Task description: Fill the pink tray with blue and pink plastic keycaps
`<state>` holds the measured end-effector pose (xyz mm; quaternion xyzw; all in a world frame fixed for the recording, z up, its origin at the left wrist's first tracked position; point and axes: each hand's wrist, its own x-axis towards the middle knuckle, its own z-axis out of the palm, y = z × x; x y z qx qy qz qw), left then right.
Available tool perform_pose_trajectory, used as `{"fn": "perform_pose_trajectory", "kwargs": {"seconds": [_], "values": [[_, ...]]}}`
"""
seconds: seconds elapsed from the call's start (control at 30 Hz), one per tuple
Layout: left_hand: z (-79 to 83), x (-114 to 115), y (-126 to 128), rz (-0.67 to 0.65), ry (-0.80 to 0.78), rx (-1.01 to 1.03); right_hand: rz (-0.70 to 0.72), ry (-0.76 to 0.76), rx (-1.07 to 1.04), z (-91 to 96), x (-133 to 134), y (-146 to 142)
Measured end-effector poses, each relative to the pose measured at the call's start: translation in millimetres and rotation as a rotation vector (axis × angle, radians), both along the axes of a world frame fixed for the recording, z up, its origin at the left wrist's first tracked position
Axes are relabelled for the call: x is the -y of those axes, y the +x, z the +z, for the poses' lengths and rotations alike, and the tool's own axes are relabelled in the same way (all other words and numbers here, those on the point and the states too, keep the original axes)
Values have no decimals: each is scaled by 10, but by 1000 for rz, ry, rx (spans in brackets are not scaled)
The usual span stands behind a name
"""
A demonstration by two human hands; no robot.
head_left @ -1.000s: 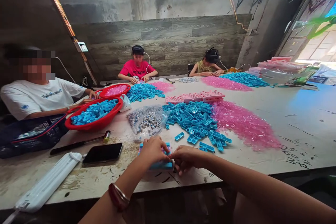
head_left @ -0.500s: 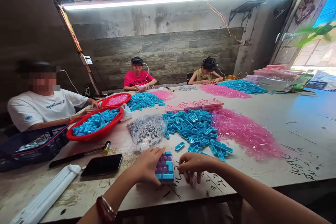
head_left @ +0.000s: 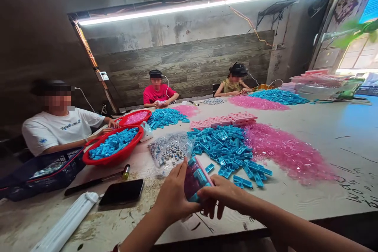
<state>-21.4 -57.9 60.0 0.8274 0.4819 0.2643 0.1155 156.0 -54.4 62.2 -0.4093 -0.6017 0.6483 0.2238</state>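
My left hand [head_left: 173, 195] and my right hand [head_left: 223, 195] both grip a small pink tray [head_left: 197, 179] with blue pieces set in it, lifted and tilted above the table's near edge. The left hand's fingers wrap its left side; the right hand pinches its lower right corner. Just beyond lie a heap of blue plastic pieces [head_left: 227, 147], a heap of clear pink pieces [head_left: 283, 149] and a clear bag of small metal parts [head_left: 171, 149].
A black phone [head_left: 121, 191], a hammer [head_left: 97, 180] and a white pack [head_left: 65, 224] lie to the left. Red bowls [head_left: 113, 147] hold blue and pink pieces. Pink trays [head_left: 224, 119] are stacked mid-table. Three other people sit at the table's left and far side.
The tray lay flat on the table under both hands; now it is lifted and tilted upright. The camera has tilted up slightly.
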Motion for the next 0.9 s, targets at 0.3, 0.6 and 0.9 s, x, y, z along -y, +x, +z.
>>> {"fn": "perform_pose_trajectory", "kwargs": {"seconds": [0.3, 0.6, 0.9], "values": [[172, -45, -66, 60, -283, 288, -145, 183, -89, 214, -94, 271], [105, 4, 28, -33, -621, 757, -238, 99, -165, 104, -112, 251], [108, -3, -15, 65, -496, 735, -357, -16, -232, 154, -39, 92]]}}
